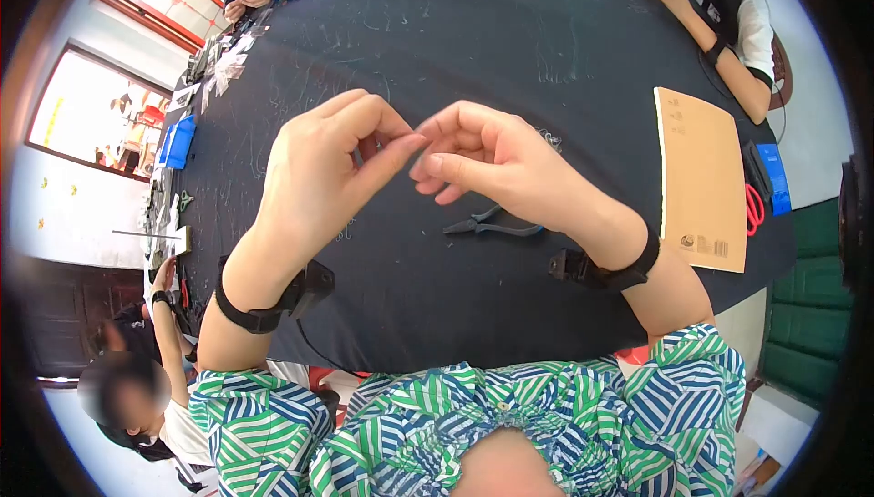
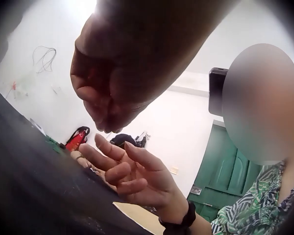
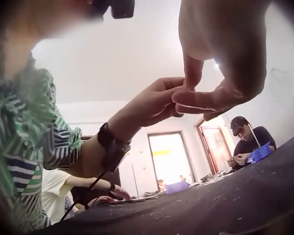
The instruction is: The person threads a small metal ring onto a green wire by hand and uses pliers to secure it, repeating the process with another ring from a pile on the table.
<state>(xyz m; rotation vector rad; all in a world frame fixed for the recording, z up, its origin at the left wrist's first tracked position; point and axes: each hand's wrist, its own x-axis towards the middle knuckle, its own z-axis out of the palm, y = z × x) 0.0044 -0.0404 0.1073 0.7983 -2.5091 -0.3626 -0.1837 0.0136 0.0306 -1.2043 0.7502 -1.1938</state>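
Above the dark cloth my left hand (image 1: 319,165) brings its thumb and index fingertips together in a pinch. What sits between those tips is too small to make out. My right hand (image 1: 501,156) is raised facing it, its fingers loosely bent and its thumb apart from the index finger. In the head view the right index fingertip meets the left fingertips. The left wrist view shows the right hand (image 2: 142,178) just below the pinched left fingertips. Grey pliers (image 1: 466,225) lie on the cloth below the right hand, and a small tangle of thin wire (image 1: 549,138) lies behind its wrist.
A tan paper pad (image 1: 706,183) lies to the right, with red-handled scissors (image 1: 755,210) and a blue packet (image 1: 775,178) beyond it. Thin wire scraps dot the dark tablecloth (image 1: 437,315). Blue bins (image 1: 177,142) and plastic bags line the left edge. Other people sit around the table.
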